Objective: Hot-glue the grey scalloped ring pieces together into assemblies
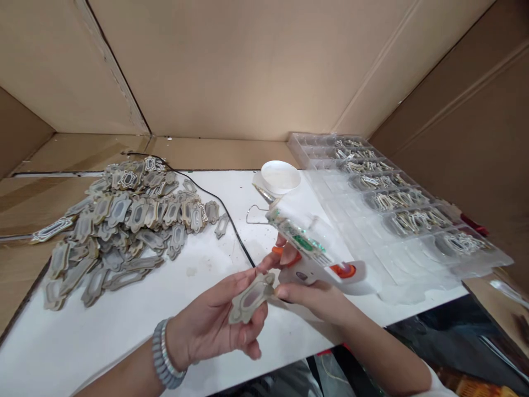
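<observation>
A small grey, ornate frame-shaped piece (250, 299) with a pale centre rests in the fingers of my left hand (215, 311), palm up and closed on it. At the piece's right end, the thumb of my right hand (314, 298) lies against or very near it. That right hand is wrapped round the handle of a white hot glue gun (303, 273) with orange parts and a green, glittery patch along its top. The gun's wire stand (257, 214) sticks out to the left, and part of the handle is hidden by my fingers.
A heap of similar grey pieces (119, 215) covers the left of the white table (198, 331). A black cable (219, 201) runs across to the gun. Behind it sits a white dish (281, 176). Clear compartment trays (359, 220) with metal pieces line the right; cardboard walls (231, 66) enclose the back.
</observation>
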`<state>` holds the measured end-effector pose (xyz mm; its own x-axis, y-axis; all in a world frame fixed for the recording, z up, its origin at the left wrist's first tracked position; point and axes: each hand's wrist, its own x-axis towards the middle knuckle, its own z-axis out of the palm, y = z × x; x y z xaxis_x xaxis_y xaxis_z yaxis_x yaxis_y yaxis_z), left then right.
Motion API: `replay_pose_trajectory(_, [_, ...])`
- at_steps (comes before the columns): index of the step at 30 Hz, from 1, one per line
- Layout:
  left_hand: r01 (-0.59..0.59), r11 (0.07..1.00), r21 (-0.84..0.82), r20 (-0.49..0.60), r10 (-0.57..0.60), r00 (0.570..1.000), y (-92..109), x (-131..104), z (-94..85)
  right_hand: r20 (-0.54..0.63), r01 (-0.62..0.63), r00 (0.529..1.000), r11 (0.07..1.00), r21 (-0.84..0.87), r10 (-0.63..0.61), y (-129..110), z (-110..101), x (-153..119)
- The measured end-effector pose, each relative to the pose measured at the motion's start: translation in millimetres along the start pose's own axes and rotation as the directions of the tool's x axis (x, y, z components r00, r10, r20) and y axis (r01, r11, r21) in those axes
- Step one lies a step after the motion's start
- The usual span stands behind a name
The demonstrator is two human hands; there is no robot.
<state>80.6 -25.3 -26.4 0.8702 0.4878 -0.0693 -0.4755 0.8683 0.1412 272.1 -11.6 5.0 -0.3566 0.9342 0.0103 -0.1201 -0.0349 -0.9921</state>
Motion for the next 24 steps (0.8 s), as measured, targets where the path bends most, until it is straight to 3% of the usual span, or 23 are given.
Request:
replay_pose_trajectory(3, [-0.098, 0.984, 0.150, -0.028, 0.103, 0.994, 10.4, -5.5, 8.7, -0.130, 0.169, 0.978, 0.984, 0.048, -0.161, 3.6, -5.4, 4.3])
replay_pose_trajectory(5, [-0.209, 0.919, 0.335, -0.082, 0.249, 0.965, 24.8, -12.8, 18.3, -0.216, 0.255, 0.946, 0.966, 0.035, -0.242, 4.9, -10.4, 7.4])
replay_pose_trajectory(7, [-0.324, 0.783, 0.532, -0.105, 0.440, 0.892, 42.2, -21.6, 26.7, -0.247, 0.275, 0.933, 0.961, 0.013, -0.264, 4.9, -15.0, 9.4])
replay_pose_trajectory(9, [-0.413, 0.589, 0.695, -0.073, 0.629, 0.774, 57.8, -29.7, 31.9, -0.234, 0.273, 0.934, 0.962, -0.022, -0.270, 4.3, -17.7, 9.6])
replay_pose_trajectory(12, [-0.440, 0.315, 0.841, 0.027, 0.788, 0.615, 70.6, -37.5, 34.4, -0.168, 0.246, 0.951, 0.964, -0.098, -0.259, 3.9, -18.0, 6.7])
replay_pose_trajectory(15, [-0.427, 0.127, 0.895, 0.122, 0.851, 0.510, 71.3, -40.4, 34.8, -0.126, 0.164, 0.974, 0.970, -0.179, -0.188, 4.4, -16.7, 2.4])
replay_pose_trajectory(19, [-0.407, -0.081, 0.910, 0.283, 0.839, 0.465, 67.7, -41.8, 36.4, -0.121, 0.026, 0.991, 0.971, -0.237, -0.056, 4.4, -17.6, -1.6])
replay_pose_trajectory(24, [-0.316, -0.338, 0.887, 0.443, 0.817, 0.369, 67.0, -40.8, 39.2, -0.110, -0.006, 0.993, 0.951, -0.310, -0.029, 1.5, -19.2, -2.7])
